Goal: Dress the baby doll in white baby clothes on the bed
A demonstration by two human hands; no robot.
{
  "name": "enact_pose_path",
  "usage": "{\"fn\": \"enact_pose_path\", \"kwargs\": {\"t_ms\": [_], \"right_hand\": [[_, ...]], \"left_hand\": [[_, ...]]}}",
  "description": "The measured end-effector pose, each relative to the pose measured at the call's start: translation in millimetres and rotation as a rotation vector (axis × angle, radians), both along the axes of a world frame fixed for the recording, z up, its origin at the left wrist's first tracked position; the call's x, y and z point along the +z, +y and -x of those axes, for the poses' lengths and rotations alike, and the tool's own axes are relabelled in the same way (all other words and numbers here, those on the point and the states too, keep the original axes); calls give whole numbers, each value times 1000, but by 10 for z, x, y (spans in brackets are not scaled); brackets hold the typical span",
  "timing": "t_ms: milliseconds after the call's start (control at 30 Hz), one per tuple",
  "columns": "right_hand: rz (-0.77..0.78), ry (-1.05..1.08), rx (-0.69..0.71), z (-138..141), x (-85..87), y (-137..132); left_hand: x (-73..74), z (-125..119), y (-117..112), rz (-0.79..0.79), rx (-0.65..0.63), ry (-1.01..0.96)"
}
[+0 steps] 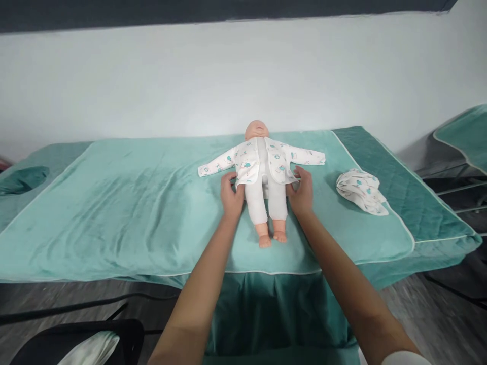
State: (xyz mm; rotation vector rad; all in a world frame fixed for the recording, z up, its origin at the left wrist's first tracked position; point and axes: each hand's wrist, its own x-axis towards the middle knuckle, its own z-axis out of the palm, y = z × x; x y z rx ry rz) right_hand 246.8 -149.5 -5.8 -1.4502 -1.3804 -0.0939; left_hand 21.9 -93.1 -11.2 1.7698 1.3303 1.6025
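Observation:
A baby doll (265,203) lies on its back on a teal sheet (133,203), head toward the wall. It wears a white printed jacket (247,161), spread wide at the front, with both sleeves stretched out sideways. My left hand (231,192) pinches the jacket's lower left hem beside the doll's hip. My right hand (301,191) grips the lower right hem on the other side. The doll's white legs and bare feet point toward me between my forearms.
A bundled white printed garment (360,190) lies on the sheet to the right of the doll. The bed's near edge (266,272) drops to a dark floor. A black chair (76,342) stands at lower left. Another teal-covered bed (464,137) stands at right.

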Motion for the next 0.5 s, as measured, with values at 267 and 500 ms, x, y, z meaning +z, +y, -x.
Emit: {"fn": "enact_pose_path", "kwargs": {"t_ms": [267, 500], "right_hand": [[54, 267, -52, -83, 5, 25], [58, 423, -121, -127, -45, 40]], "left_hand": [[-60, 12, 150, -44, 44, -11], [-154, 50, 229, 51, 91, -148]]}}
